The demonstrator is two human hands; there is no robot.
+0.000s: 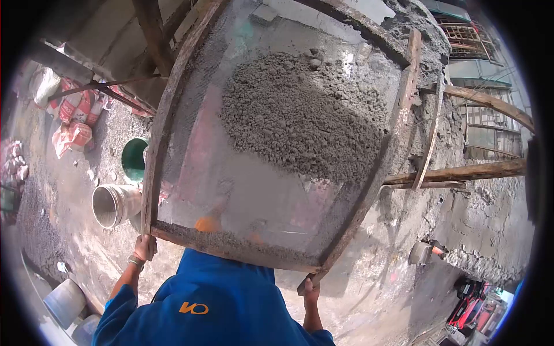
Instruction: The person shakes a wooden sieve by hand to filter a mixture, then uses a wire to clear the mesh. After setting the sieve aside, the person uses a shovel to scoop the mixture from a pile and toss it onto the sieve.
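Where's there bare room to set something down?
Floor: between the right hand and the grey-and-orange item. Mesh: between the pile and near rail, though grit lines that rail. Crowded: left floor, with buckets and bags; the mesh's far half, mostly pile.

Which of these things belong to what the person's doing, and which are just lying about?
In the job:
- rectangular wooden frame with fine mesh, gripped by the left hand and right hand
- grey, crumbly material showing inside it

Apparently just lying about:
- green round bucket
- whitish round bucket
- red-and-white sacks
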